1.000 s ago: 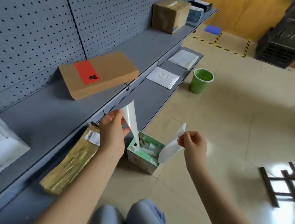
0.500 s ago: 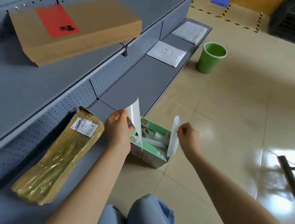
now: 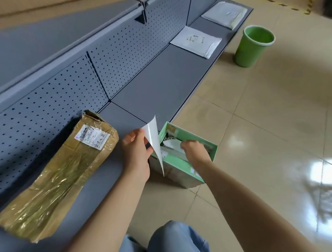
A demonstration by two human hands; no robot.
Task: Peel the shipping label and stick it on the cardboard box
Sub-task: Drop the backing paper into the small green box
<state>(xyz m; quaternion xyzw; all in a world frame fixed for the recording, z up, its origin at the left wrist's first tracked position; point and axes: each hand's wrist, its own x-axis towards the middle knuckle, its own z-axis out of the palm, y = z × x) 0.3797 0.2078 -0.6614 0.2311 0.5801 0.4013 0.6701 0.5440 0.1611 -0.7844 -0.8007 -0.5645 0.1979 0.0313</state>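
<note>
Paper is all it is: the label [image 3: 153,142] looks thin, limp and light, pinched at its upper edge between the thumb and fingers of the left hand [image 3: 136,153]. It hangs just beside the green box [image 3: 180,164], its long axis running steeply down to a sharp lower corner, the top corner curling upward. The face turned this way is blank and glossy. I'd guess the sticky side will grab whatever it brushes, so it's best held by the very edge and kept taut.

The right hand [image 3: 193,149] is down inside the green box, closed on a scrap of white paper [image 3: 172,144], likely the backing.

The taped parcel [image 3: 60,170] lies lengthwise on the low shelf [image 3: 157,83], well left of the label, already carrying one sticker.
</note>
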